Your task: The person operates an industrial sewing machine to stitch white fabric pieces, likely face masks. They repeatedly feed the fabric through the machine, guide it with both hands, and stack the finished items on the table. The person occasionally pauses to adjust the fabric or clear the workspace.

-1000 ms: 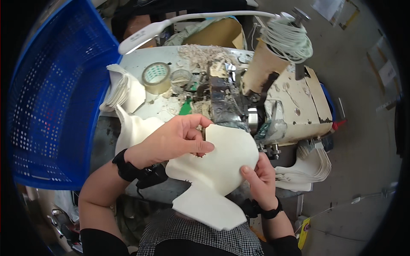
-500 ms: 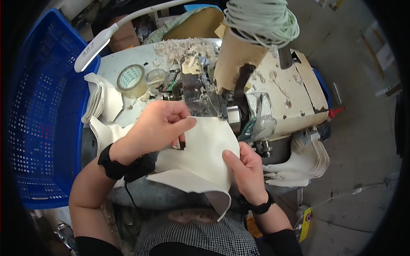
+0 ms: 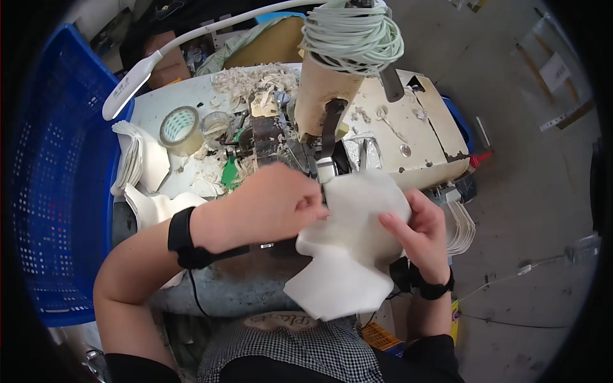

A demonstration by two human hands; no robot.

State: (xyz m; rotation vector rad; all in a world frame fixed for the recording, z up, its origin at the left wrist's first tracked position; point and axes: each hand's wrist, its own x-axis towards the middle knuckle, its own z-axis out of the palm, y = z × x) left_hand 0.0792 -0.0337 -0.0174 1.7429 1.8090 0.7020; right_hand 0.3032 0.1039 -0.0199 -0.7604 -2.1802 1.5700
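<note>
A white, flexible cut piece [image 3: 357, 223], like leather, is held up in front of the machine, its lower part folded out toward me. My right hand [image 3: 424, 236] grips its right edge, thumb on the near face and fingers behind. At the opposite edge is my left hand [image 3: 271, 204], its fingers curled and fingertips pinched against the piece; they are slightly blurred. Just beyond the piece, the worn cream machine [image 3: 402, 140] has its metal working part [image 3: 326, 169] partly hidden. Left of my left wrist lies a stack of similar white pieces [image 3: 156, 207].
A blue perforated basket [image 3: 70, 191] stands at the left. Another white stack [image 3: 140, 156], a tape roll [image 3: 180, 129] and heaped shavings [image 3: 255, 80] lie on the tabletop. More pieces [image 3: 461, 226] sit at the right. A white lamp [image 3: 133, 86] and coiled pale cord [image 3: 351, 38] rise above.
The white piece has moved right and away from the machine's working part, turning and folding differently. Both hands have shifted right with it. A green patch now shows beside the machine.
</note>
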